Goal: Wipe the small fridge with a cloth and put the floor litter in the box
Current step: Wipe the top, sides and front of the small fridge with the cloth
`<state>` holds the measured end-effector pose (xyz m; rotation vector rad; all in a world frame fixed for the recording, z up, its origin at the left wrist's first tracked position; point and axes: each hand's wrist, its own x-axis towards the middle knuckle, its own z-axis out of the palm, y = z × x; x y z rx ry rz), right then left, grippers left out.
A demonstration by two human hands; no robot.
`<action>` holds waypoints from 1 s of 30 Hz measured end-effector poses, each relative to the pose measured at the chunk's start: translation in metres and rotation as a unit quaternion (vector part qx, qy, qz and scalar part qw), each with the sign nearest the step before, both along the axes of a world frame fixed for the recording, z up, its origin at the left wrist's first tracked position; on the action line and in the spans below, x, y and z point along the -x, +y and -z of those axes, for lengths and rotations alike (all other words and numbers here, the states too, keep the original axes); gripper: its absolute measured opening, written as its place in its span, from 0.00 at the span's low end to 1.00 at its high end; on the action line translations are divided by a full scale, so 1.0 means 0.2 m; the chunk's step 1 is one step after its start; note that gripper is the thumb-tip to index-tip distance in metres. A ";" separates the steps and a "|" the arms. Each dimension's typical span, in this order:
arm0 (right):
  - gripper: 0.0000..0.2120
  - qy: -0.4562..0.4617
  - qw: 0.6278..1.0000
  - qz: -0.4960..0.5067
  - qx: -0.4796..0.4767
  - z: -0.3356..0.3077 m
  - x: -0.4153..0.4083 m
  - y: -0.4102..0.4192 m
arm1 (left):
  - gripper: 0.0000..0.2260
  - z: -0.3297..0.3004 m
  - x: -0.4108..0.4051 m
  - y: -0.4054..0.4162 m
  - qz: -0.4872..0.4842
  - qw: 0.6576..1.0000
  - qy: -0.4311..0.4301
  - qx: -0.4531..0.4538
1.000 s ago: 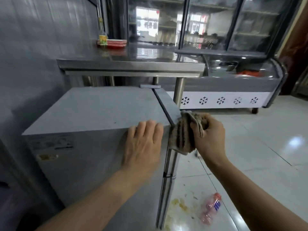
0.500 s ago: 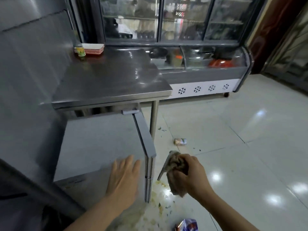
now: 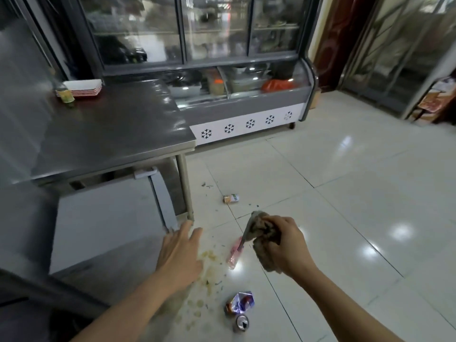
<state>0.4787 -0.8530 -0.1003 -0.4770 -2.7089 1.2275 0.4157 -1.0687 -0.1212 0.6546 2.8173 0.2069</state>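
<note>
Hands: two; the left hand [image 3: 179,255] is hanging with fingers straight and relaxed at the near right corner of the small fridge [image 3: 103,223]; the right hand [image 3: 286,245] is clutching the cloth [image 3: 261,233] above the floor.
Cloth: one, bunched, its long axis running far-left to near-right.
Floor litter: four pieces — a pink bottle [image 3: 234,253] lying just left of the cloth, pointing far-right; a small can [image 3: 231,198] lying farther off; a crumpled wrapper [image 3: 240,303] and a can [image 3: 241,323] lying nearest.
Fridge: one, sitting at left under the steel table [image 3: 111,129].

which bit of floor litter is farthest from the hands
The small can lying on its side out near the table leg. The pink bottle, crumpled wrapper and can with its top showing all lie closer, between the arms.
</note>
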 end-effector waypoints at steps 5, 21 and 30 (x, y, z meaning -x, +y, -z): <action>0.24 -0.008 1.000 0.003 0.002 -0.08 -0.12 0.44 | 0.30 -0.06 -0.08 0.40 -0.031 0.999 -0.017 0.003; 0.18 -0.017 0.994 -0.074 0.076 -0.15 0.35 1.22 | 0.27 -0.03 0.18 1.13 -0.121 0.992 -0.009 -0.046; 0.27 -0.065 0.979 -0.193 0.000 -0.09 1.10 1.35 | 0.31 0.03 0.79 1.30 -0.214 0.972 -0.036 -0.086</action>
